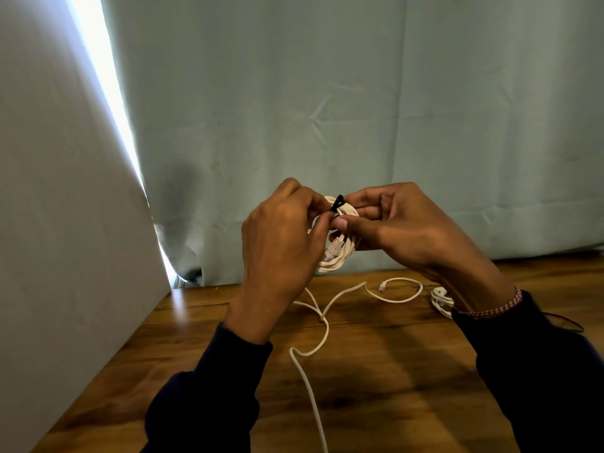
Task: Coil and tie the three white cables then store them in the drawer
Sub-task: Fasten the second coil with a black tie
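We hold the coiled white cable [336,253] up off the worktop [392,371], left hand [281,237] and right hand [402,223] both pinching the black tie [337,204] at the coil's top. To cinch it well, we should keep the loops bunched and pull the tie snug. Below our hands a loose white cable [322,322] sprawls uncoiled; beside the right wrist lies another coil [439,299]. No drawer is visible.
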{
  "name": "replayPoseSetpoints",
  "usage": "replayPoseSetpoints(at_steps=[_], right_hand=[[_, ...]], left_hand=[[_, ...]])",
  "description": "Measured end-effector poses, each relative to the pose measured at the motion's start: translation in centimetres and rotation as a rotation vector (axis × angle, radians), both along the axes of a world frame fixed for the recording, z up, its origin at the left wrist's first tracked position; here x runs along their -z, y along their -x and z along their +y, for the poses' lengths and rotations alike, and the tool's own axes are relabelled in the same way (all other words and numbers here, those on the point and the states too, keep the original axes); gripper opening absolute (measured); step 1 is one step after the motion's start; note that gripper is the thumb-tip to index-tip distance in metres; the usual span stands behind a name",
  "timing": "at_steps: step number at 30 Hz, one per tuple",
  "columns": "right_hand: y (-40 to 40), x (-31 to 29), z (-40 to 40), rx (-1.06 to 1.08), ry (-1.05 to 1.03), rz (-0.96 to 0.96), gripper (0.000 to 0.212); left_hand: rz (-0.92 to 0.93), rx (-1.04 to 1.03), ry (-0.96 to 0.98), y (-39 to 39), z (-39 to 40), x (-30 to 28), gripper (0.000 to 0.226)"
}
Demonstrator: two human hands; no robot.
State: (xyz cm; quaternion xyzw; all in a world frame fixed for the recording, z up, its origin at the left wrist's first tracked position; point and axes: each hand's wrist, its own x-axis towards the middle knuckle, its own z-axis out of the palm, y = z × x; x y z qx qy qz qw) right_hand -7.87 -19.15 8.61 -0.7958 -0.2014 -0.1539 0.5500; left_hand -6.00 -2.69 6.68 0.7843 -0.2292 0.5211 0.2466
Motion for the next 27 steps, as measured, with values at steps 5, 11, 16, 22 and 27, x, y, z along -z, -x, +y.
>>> replayPoseSetpoints(at_steps=[5,11,16,22,27], right_hand=[[-0.3,0.4,0.7,0.056,0.021,-0.016,0.03],[-0.5,0.8,1.1,0.096,0.009,-0.04,0.036],[-0.8,1.3,1.7,0.16,0.014,-0.101,0.037],[-0.5,1.7,2.6,0.206,-0.015,-0.178,0.04],[-0.4,1.8,2.9,0.216,0.032,-0.253,0.039]], left_hand=[[0.276,0.086,0.167,0.0,0.4,-0.4,0.011],[0.366,0.119,0.318,-0.2,0.1,-0.1,0.011],[0.406,0.115,0.427,0.1,-1.2,0.5,0.018],[0.492,0.171,0.631,0.4,-1.9,0.5,0.015],[0.549,0.231,0.698,0.5,-2.2,0.6,0.021]])
